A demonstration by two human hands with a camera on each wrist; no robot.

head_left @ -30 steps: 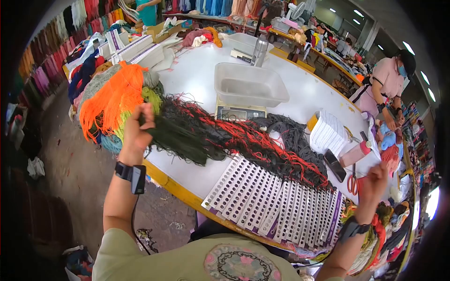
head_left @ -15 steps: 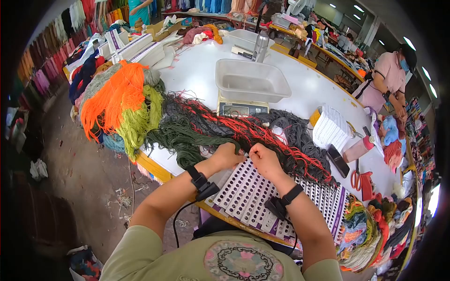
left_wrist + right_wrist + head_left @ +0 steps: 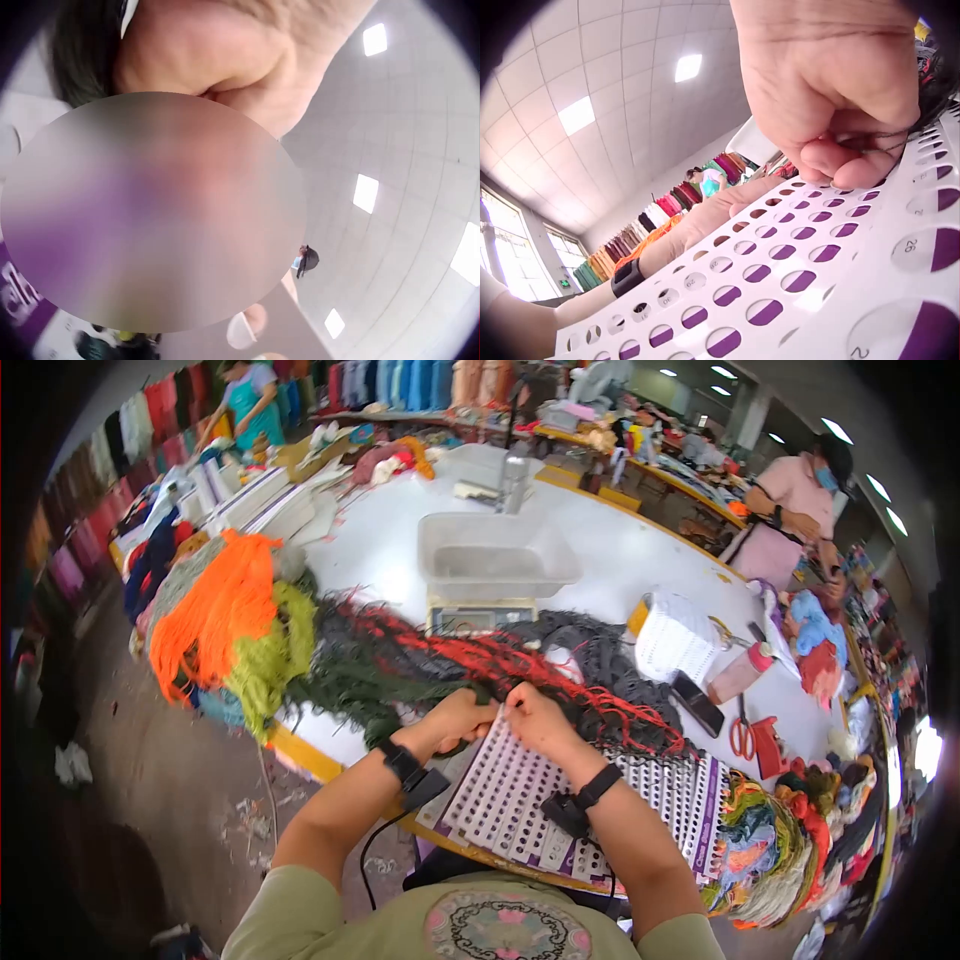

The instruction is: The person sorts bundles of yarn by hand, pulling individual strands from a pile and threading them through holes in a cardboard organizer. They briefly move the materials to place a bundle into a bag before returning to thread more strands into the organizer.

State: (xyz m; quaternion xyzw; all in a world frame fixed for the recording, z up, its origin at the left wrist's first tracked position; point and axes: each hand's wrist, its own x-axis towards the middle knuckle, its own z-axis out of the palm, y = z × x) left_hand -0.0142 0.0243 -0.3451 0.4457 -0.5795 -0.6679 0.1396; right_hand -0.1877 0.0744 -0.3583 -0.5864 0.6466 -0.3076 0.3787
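In the head view my left hand (image 3: 462,720) and right hand (image 3: 540,722) meet at the upper end of a white card with rows of punched holes (image 3: 495,785). My right thumb and finger pinch thin dark thread (image 3: 889,136) against the card's edge. Behind the card, my left hand (image 3: 705,225) grips its end; skin shows through the holes. A blurred patch covers much of the left wrist view below the curled left hand (image 3: 210,56). Dark green yarn (image 3: 365,695) lies left of the hands, red and black yarn (image 3: 450,645) just beyond them.
More punched cards (image 3: 660,790) overlap along the front edge. Beyond the yarn, a plastic tub (image 3: 490,550) stands on a scale (image 3: 480,615). At right lie a phone (image 3: 697,702), scissors (image 3: 742,738) and a pink bottle (image 3: 740,672). An orange yarn bundle (image 3: 220,600) lies left.
The left hand swung dark green yarn leftward and let it go, while the right hand was far right. Both hands then came together at the card's end and stay there. The head view has shifted.
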